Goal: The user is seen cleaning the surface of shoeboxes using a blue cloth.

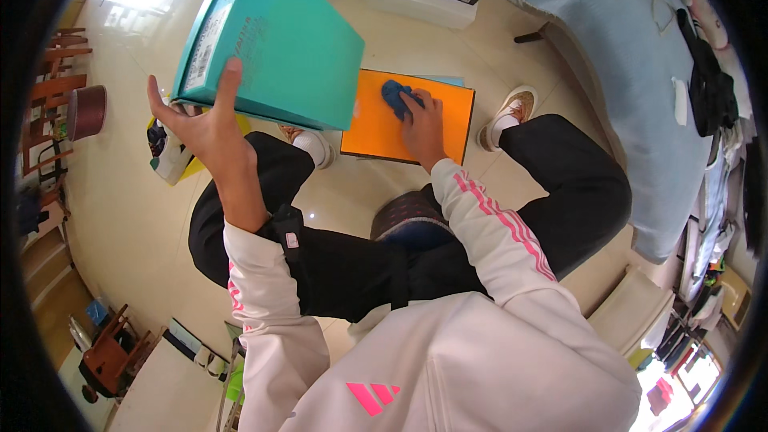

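A teal box [296, 48], printed and labelled on its narrow side, is held tilted by the left hand [212, 134], its near edge grasped. To its right, a flat orange box [374, 138] with dark edges is laid face up, partly covered by a crumpled dark-blue cloth [393, 99], which is pressed down under the right hand's fingers [418, 99].

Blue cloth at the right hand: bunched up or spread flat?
Bunched up: the blue cloth is a crumpled wad at the right hand, on the orange box.
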The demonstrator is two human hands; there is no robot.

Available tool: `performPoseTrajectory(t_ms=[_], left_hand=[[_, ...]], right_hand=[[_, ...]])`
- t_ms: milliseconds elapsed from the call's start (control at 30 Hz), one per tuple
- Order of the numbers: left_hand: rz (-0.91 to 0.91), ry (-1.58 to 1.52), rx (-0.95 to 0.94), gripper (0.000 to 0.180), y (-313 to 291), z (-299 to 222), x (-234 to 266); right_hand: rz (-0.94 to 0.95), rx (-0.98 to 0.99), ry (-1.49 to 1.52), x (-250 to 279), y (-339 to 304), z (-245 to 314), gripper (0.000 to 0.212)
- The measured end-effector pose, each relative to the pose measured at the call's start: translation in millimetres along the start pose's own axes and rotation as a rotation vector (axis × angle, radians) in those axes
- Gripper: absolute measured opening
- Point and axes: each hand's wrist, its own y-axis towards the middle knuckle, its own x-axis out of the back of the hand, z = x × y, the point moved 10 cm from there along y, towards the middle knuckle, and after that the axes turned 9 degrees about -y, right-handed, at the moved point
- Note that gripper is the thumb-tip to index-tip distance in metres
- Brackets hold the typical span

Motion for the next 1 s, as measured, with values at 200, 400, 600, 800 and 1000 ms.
performPoseTrajectory(t_ms=[200,400,600,800,1000], left_hand=[[0.033,0.012,-0.039,0.114,4.0,-31.9,-12.2],[0.046,-0.094,-0.090,0.114,4.7,-58.5,-30.4],[0.010,-0.118,-0.019,0.112,1.3,-58.9,-38.2],[0.104,-0.209,-0.100,0.115,-3.9,-73.8,-71.6],[0.141,-0.371,0.010,0.121,-11.7,-54.4,-105.9]], right_hand=[[0.047,0.014,-0.038,-0.3,1.3,1.7,0.048],[-0.003,0.034,-0.050,-7.2,2.4,-3.8,0.046],[-0.021,0.000,-0.102,-9.2,0.8,4.5,0.045],[-0.071,-0.084,-0.115,-7.9,-2.4,1.1,0.042],[-0.074,-0.253,-0.081,1.9,6.0,4.2,0.034]])
